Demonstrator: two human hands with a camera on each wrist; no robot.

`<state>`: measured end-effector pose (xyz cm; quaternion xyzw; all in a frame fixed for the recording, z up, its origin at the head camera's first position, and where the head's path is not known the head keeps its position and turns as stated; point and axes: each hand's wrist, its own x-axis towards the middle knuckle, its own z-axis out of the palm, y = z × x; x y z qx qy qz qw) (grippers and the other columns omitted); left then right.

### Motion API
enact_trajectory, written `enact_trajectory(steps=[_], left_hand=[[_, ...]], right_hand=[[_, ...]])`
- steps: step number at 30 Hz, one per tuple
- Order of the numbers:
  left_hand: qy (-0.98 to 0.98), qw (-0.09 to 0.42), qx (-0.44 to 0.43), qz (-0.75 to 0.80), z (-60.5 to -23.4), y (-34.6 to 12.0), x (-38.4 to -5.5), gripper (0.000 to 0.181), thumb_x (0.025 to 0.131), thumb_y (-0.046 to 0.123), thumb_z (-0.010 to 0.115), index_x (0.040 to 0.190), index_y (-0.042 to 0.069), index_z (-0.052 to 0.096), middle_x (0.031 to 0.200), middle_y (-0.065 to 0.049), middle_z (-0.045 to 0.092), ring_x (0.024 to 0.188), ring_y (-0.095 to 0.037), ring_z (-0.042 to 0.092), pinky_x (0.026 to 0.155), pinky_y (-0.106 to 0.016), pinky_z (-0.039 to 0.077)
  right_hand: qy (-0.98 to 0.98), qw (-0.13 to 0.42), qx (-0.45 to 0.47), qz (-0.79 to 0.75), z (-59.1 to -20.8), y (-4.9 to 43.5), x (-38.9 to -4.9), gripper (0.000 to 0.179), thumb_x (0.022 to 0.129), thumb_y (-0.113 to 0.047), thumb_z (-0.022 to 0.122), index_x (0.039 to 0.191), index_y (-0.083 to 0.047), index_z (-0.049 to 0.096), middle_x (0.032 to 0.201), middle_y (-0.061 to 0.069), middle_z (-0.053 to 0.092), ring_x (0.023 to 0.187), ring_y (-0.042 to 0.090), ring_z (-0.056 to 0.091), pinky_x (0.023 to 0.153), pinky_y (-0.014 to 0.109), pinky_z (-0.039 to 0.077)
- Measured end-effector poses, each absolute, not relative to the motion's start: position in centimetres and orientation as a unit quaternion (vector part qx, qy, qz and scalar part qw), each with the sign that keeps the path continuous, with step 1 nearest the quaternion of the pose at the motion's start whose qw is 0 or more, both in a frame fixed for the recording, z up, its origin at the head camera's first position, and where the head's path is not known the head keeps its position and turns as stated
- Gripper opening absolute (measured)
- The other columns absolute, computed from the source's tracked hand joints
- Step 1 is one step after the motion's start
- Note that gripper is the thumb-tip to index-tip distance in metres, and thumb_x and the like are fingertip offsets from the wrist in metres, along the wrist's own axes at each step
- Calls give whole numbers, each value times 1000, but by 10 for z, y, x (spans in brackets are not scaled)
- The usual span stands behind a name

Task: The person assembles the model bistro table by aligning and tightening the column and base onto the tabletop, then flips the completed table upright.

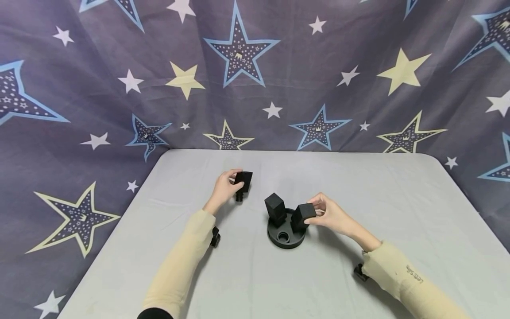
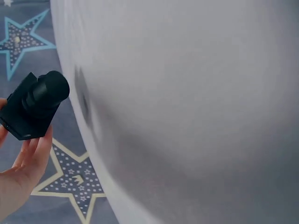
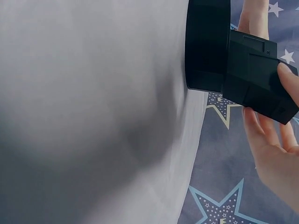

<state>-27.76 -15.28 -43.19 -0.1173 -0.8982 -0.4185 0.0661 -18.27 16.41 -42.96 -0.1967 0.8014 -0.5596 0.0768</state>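
Observation:
In the head view my left hand (image 1: 224,189) pinches a black block with a round stem (image 1: 244,180) above the table, stem pointing down. The left wrist view shows the stem's thick round end (image 2: 49,91) close up. My right hand (image 1: 330,215) holds another black block (image 1: 305,214) between thumb and fingers, at the right side of a round black base (image 1: 287,244). In the right wrist view this block (image 3: 257,74) leans out from the base (image 3: 208,46), its lower end at the base. A second black block (image 1: 275,206) stands tilted on the base's back left. A round socket (image 1: 283,237) shows at its front.
A light grey cloth covers the table (image 1: 255,283) under everything. Behind and to the sides hangs a dark curtain (image 1: 295,66) printed with stars. A small black device (image 1: 215,237) sits at the left wrist, another (image 1: 361,272) at the right.

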Motion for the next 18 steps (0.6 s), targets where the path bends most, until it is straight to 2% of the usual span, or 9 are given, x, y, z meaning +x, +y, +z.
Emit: enact_trajectory(steps=[18], left_hand=[[-849, 94, -134, -502, -413, -149, -232, 35, 74, 5, 67, 108, 8, 57, 97, -16, 54, 83, -29, 57, 75, -38, 48]], right_hand=[[800, 76, -198, -561, -430, 165, -183, 43, 69, -5, 74, 101, 3, 45, 101, 15, 56, 91, 22, 55, 79, 25, 46]])
